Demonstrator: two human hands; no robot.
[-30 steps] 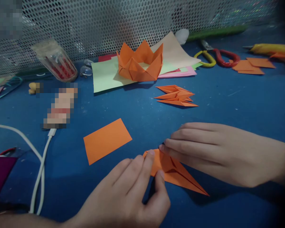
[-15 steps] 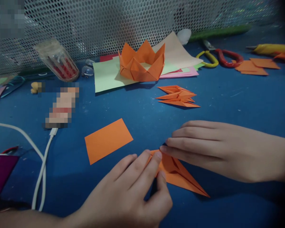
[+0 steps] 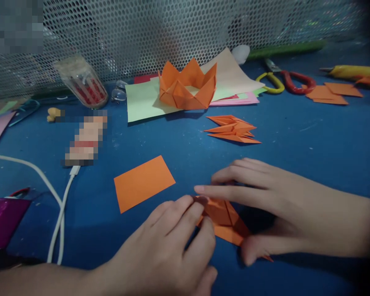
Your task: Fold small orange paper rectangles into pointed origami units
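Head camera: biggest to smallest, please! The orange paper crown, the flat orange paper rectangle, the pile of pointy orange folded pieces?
1. Orange paper crown and flat orange paper rectangle: look about alike; the rectangle lies nearer the camera, so no ranking between them.
2. Pile of pointy orange folded pieces: smallest.

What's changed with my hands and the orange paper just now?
The right hand arched its flat fingers up over the folded orange piece and brought its thumb onto the pointed end. The left hand keeps pinching the other end. The orange rectangle, paper crown and folded stack stayed put.
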